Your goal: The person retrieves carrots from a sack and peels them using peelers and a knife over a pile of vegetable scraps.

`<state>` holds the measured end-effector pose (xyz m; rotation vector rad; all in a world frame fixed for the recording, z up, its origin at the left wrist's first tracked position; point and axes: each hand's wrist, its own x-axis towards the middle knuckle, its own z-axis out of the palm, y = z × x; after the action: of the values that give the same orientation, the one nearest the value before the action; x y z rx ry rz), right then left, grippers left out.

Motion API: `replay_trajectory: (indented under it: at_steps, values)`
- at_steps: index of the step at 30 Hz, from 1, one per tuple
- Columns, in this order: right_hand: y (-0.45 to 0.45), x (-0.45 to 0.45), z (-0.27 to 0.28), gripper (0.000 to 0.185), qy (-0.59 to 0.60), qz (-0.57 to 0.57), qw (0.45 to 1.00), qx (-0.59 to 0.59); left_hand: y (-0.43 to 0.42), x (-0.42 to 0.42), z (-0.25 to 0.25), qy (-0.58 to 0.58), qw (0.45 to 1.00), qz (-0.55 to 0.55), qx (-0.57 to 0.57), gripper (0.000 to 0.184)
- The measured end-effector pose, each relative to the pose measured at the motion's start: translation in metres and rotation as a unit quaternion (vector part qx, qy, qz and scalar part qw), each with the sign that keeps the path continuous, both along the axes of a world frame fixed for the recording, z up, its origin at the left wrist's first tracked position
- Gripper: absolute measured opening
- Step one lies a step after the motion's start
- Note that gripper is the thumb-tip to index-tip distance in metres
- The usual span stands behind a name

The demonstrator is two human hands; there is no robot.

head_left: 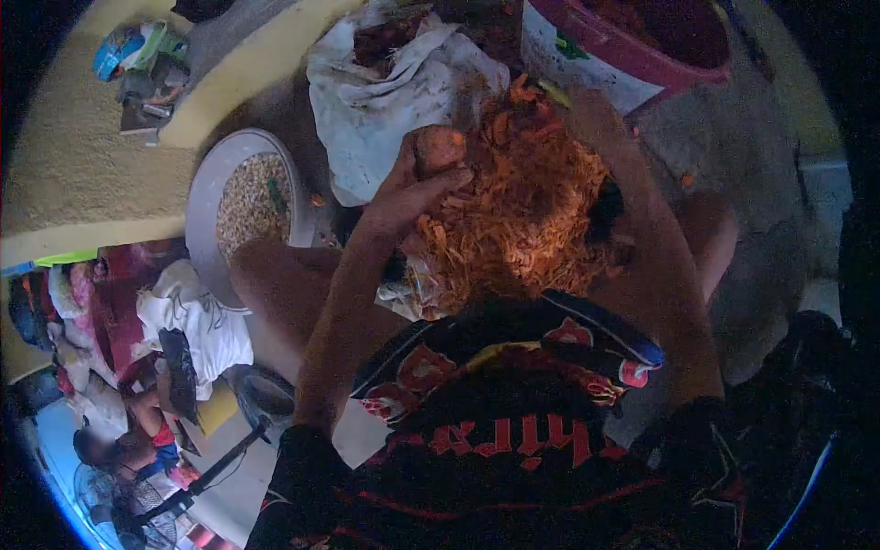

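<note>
My left hand (417, 188) is wrapped round a reddish-orange root piece (442, 148), holding it above the left side of a heap. This heap of orange shreds and peelings (522, 220) lies between my legs. At its upper right is my right hand (591, 124), with a small yellow-green item (554, 92) by its fingertips; the dim light blurs the fingers, and whether they grip it cannot be made out. A dirty white sack (367, 119) lies behind my left hand.
A maroon-rimmed bucket (596, 69) stands at the upper right. To the left is a pale basin (200, 215) of small grains or beans. A low yellowish ledge (229, 87) runs behind it. A fan (165, 509) and another person (128, 449) are at the lower left.
</note>
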<state>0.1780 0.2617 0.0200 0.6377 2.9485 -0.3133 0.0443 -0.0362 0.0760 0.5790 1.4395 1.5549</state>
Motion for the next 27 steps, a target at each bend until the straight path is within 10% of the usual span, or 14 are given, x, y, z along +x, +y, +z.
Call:
replay_trajectory:
  at_steps: [15, 27]
  values:
    - [-0.057, 0.003, 0.023, 0.043, 0.138, 0.011, 0.986, -0.092, 0.008, -0.005, 0.001, 0.052, 0.998, 0.029, -0.003, 0.060]
    - [-0.029, 0.013, 0.008, 0.054, 0.198, 0.053, 0.977, -0.053, 0.004, -0.037, -0.008, -0.238, 0.966, -0.005, 0.098, 0.059]
